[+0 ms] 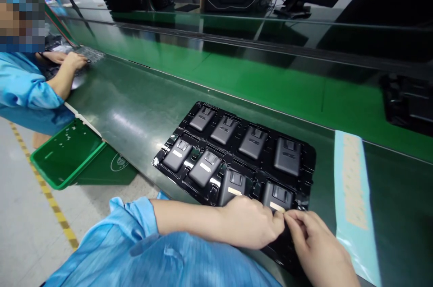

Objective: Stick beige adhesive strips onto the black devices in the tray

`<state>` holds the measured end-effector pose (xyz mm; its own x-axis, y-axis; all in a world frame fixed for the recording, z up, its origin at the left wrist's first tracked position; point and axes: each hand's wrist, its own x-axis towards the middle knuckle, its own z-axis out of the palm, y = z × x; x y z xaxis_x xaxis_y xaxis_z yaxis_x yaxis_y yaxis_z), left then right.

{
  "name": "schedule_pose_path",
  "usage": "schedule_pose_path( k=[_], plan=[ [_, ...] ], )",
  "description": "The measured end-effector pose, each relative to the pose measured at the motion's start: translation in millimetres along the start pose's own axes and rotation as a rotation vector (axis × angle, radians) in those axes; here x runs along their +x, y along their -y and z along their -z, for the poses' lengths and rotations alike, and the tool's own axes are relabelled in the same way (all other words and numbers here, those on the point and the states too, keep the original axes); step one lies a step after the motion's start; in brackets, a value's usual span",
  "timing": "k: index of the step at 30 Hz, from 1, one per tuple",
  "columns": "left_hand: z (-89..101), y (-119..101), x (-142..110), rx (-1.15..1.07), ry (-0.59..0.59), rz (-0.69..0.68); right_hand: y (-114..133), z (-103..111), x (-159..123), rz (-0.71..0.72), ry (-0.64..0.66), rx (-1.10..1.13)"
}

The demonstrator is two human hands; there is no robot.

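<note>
A black plastic tray (228,159) lies on the green bench, with several dark grey box-shaped devices in its pockets. The front-row devices carry pale strip labels, such as the label (204,167) on one device (199,178). Over the tray's near edge, my left hand (253,221) is closed, its fingers curled at the front-right device (278,194). My right hand (318,244) is also closed, with thumb and forefinger pinched beside that device's label (276,206). The fingertips of both hands almost meet there. Whatever lies between them is hidden.
A light-blue sheet (352,178) with pale strips lies right of the tray. Green conveyor belt (270,84) runs behind. At left, a co-worker's hands (72,59) work at the bench, above a green bin (67,156). A dark object (411,102) sits at the far right.
</note>
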<state>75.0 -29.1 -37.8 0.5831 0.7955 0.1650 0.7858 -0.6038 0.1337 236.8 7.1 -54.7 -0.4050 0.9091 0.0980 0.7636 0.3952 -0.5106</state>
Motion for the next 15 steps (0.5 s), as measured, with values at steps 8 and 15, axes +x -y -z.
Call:
schedule_pose_path(
  k=[8, 15],
  plan=[
    [1.9, 0, 1, -0.032, 0.05, 0.002, 15, -1, -2, -0.028, -0.224, -0.016],
    [2.8, 1, 1, -0.043, 0.073, -0.003, 10, 0, 3, -0.057, -0.072, -0.047]
  ],
)
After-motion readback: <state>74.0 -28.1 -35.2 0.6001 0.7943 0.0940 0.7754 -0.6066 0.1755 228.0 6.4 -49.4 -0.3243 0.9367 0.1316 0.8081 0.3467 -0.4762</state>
